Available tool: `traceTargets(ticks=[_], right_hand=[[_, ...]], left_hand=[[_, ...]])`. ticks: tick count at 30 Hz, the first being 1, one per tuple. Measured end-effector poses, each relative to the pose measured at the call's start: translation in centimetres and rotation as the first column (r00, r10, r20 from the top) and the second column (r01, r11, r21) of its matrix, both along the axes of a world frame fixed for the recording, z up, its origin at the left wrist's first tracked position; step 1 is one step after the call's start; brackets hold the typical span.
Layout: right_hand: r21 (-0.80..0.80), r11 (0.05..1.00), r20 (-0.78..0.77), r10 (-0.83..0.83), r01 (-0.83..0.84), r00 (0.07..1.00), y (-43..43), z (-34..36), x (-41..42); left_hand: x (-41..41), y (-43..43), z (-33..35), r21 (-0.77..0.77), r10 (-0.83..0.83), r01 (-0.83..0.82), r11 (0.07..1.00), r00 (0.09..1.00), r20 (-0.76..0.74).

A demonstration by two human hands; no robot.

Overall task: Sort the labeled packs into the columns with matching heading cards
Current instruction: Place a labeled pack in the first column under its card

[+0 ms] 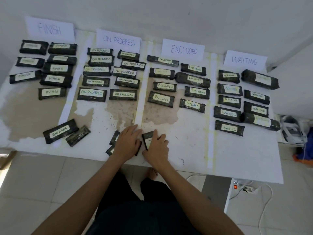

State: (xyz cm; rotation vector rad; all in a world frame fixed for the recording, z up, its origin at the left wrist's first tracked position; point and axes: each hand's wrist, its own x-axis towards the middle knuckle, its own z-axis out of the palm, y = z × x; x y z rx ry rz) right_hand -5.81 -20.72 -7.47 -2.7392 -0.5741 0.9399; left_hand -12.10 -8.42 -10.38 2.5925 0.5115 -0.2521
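Note:
Four heading cards stand at the back of the table [186, 150]: FINISH [50, 28], ON PROGRESS [118, 41], EXCLUDED [183, 49], WAITING [244, 60]. Below each lie several dark packs with matching labels. Near the front edge, my left hand [127, 141] lies palm down over two dark packs [113, 139], fingers curled over them; their labels are hidden. My right hand [157, 146] grips another dark pack [147, 135] beside it, its label mostly covered. At the front left lie a loose pack labelled WAITING [59, 131] and a label-down pack [77, 135].
White paper strips [210, 133] divide the columns. On the floor at the right are a power strip [243, 188] with cables, a white object [291, 131] and a blue and orange item [304, 150]. My legs stand against the table's front edge.

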Motion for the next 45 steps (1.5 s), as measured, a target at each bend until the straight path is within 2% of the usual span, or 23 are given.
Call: traceTargets(ticks=[5,8,19,22,31,38,45], right_hand=[[0.141,0.981,0.174,0.107,-0.132,0.979,0.6,1.5,2.1],[0.207,0.947,0.204,0.203,-0.245,0.958,2.4,2.4,2.5],[0.308,0.781,0.296,0.464,-0.543,0.835,18.6,4.4,-1.2],[0.316,0.748,0.301,0.504,-0.583,0.81,23.7,4.4,-3.2],[0.272,0.691,0.285,0.606,-0.669,0.742,39.3,3.3,-8.0],[0.252,0.676,0.275,0.636,-0.692,0.721,48.3,-0.4,-9.1],[0.21,0.684,0.245,0.655,-0.699,0.715,50.9,-2.2,-9.0]], left_hand=[[-0.1,1.7,2.5,0.003,0.112,-0.113,0.994,0.986,0.125],[-1.2,3.7,3.3,0.023,0.151,-0.157,0.987,0.973,0.173],[-10.1,16.3,5.0,0.033,0.346,-0.357,0.933,0.922,0.173],[-13.4,20.6,4.9,0.02,0.426,-0.434,0.901,0.891,0.156],[-20.2,33.4,2.8,0.014,0.53,-0.536,0.844,0.838,0.132],[-21.1,39.9,0.1,-0.004,0.49,-0.492,0.871,0.866,0.098],[-21.1,41.1,-1.7,-0.019,0.464,-0.466,0.885,0.876,0.131]])
